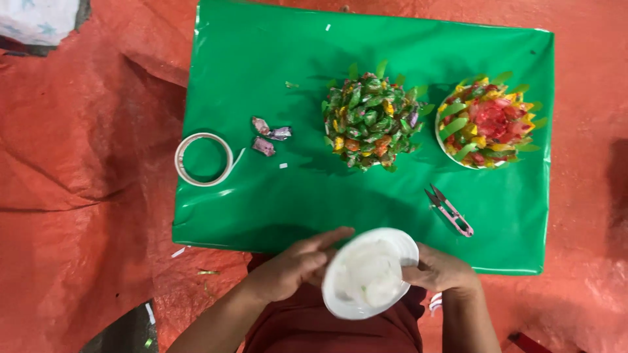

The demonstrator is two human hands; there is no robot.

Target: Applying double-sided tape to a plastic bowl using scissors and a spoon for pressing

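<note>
At the bottom centre of the frame the left hand (296, 267) curls against the left edge of a white paper plate (367, 272), fingers closed on its rim, while the right hand (439, 270) pinches the right edge — both hands gripping the plate and holding it tilted above the lap. The plate looks light and thin, likely to flex if squeezed, so the rim, taken on opposite sides, seems the soundest hold; something pale lies in its hollow, too blurred to name.

Just beyond, on the green sheet (261, 59), pink snips (449, 212) lie to the right of centre. Further up sit two candy-covered mounds — a mostly green one (371, 121) in the middle and a red and yellow one (486, 121) at right. Toward the left lie a few loose wrapped candies (269, 136) and a tape roll (203, 159).
</note>
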